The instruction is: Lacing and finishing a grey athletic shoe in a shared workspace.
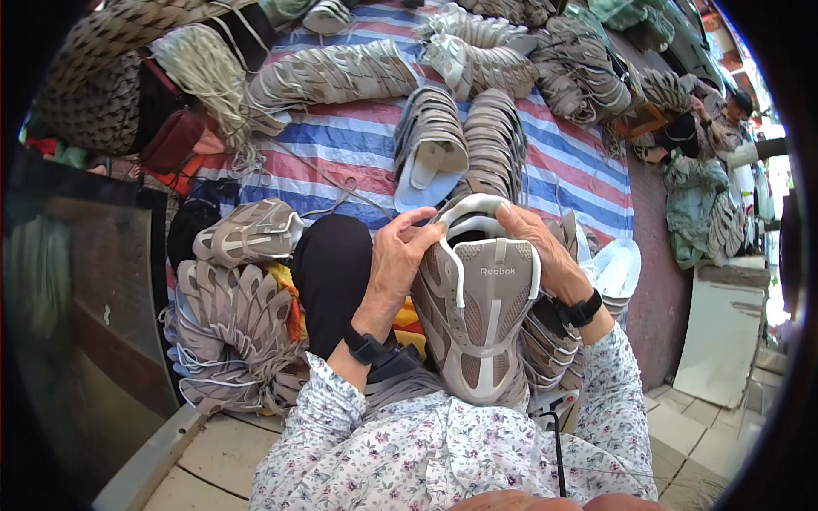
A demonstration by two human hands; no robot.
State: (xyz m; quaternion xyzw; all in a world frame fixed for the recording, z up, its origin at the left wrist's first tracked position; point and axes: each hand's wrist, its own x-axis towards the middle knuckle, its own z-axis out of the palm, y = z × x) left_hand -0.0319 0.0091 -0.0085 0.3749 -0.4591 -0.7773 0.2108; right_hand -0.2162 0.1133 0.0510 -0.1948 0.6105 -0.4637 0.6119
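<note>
I hold a grey and beige shoe upper with white trim in front of me, its toe toward my chest. My left hand grips its left edge near the collar. My right hand clasps the right side of the collar, fingers curled over the white rim. Both wrists carry black bands. My black-clad knee lies just left of the shoe upper.
Stacks of similar shoe uppers lie at my left and across a red, white and blue striped tarp. A bundle of white laces sits at the far left. Another person sits at the far right.
</note>
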